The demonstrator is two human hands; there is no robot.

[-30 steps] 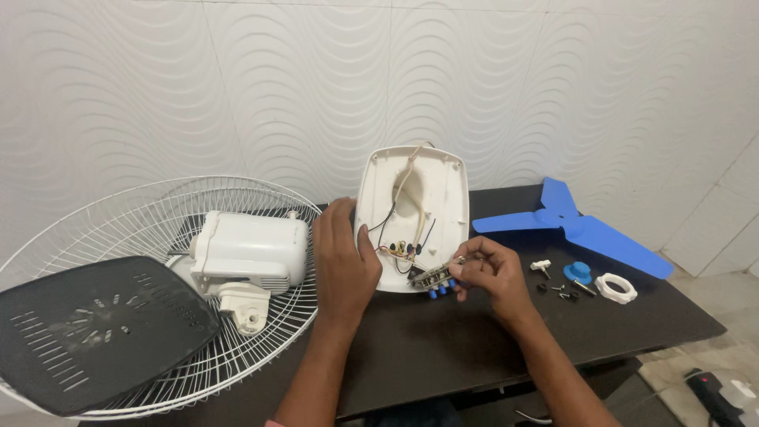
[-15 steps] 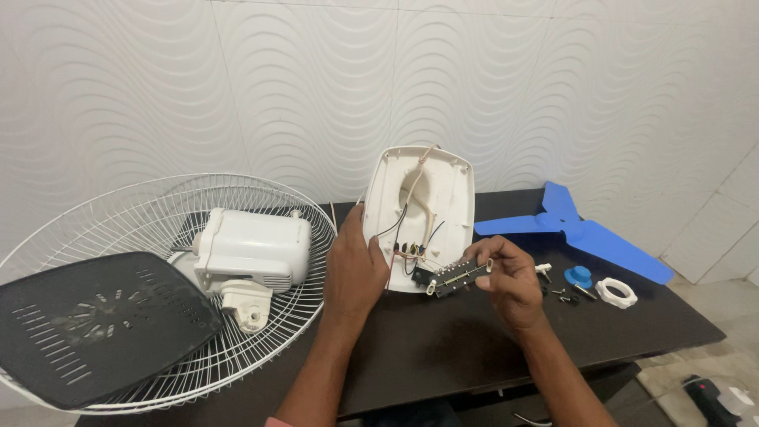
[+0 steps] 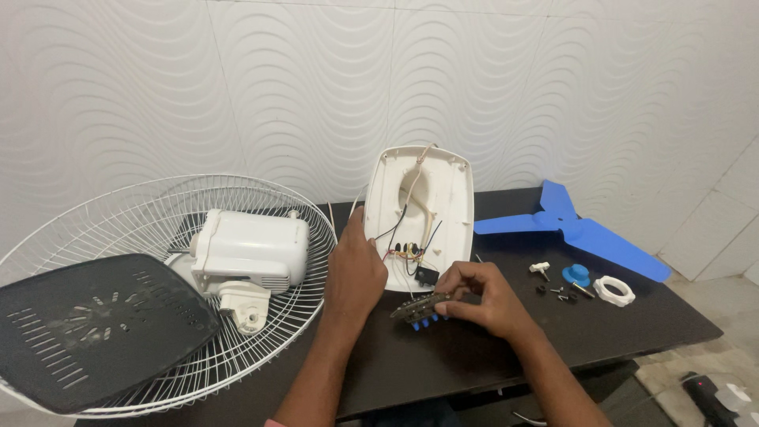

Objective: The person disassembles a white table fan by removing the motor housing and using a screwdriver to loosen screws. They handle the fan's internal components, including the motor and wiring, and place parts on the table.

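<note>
From the head view I see my right hand [image 3: 482,299] with fingers [image 3: 462,278] pinched on a small dark switch block with blue buttons [image 3: 421,308], its long axis running left-right, low over the dark worktop [image 3: 632,332]. It sits just below the upright white plastic fan housing [image 3: 423,213] (wires join them), which my left hand [image 3: 354,273] grips at the left edge.

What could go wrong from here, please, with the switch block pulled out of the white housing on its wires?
The thin wires between the switch block in the right hand and the white housing might strain or tear loose if pulled further. The housing stands tilted, steadied only by the left hand, so it could tip. The small screws lie loose by the blue blade and could roll off the table.
</note>
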